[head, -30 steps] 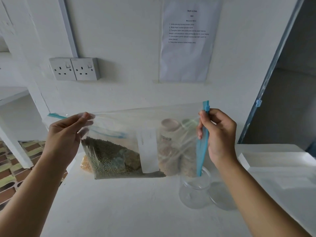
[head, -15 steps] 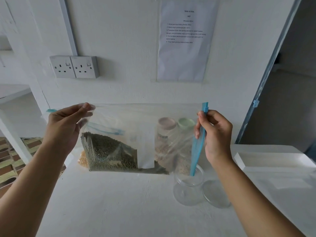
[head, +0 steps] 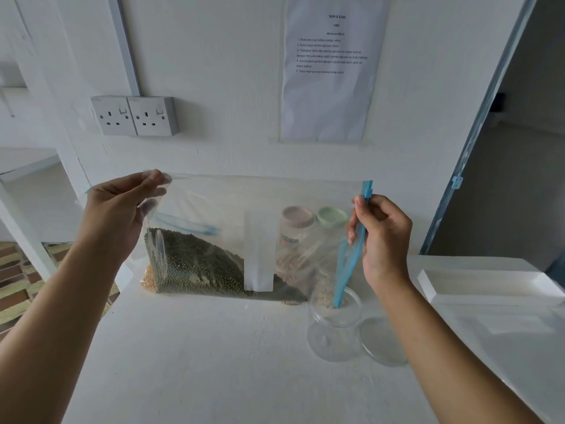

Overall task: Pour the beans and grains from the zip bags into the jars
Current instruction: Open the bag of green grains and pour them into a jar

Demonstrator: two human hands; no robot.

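From my seat this reads as the start of the pour. My left hand (head: 122,215) pinches the closed corner of the zip bag (head: 232,194) between thumb and fingertips. My right hand (head: 382,237) is curled round the blue zip strip (head: 351,258) at the bag's mouth end. The bag hangs sideways above the white table (head: 214,362), and the lower tip of the strip dips inside the rim of the open clear jar (head: 334,328) on the right. The jar's lid (head: 382,341) lies just to its right.

None of the load has gone over yet, as far as I can judge. The green mung beans (head: 195,264) sit heaped in the bag's lower left part, well away from the mouth. The jar's lower part looks bare (the grains I see near its rim may belong to a jar behind).

Two capped jars stand at the far side, seen through the plastic: a pink-lidded jar (head: 298,217) and a green-lidded jar (head: 331,215). Some yellow grains (head: 148,278) peek out behind the bag's left edge.

The next move calls for lifting the left corner so that the beans slide right and down. The right hand must hold the mouth open and inside the rim. I would go slowly, since a sudden rush could spill past the narrow opening.
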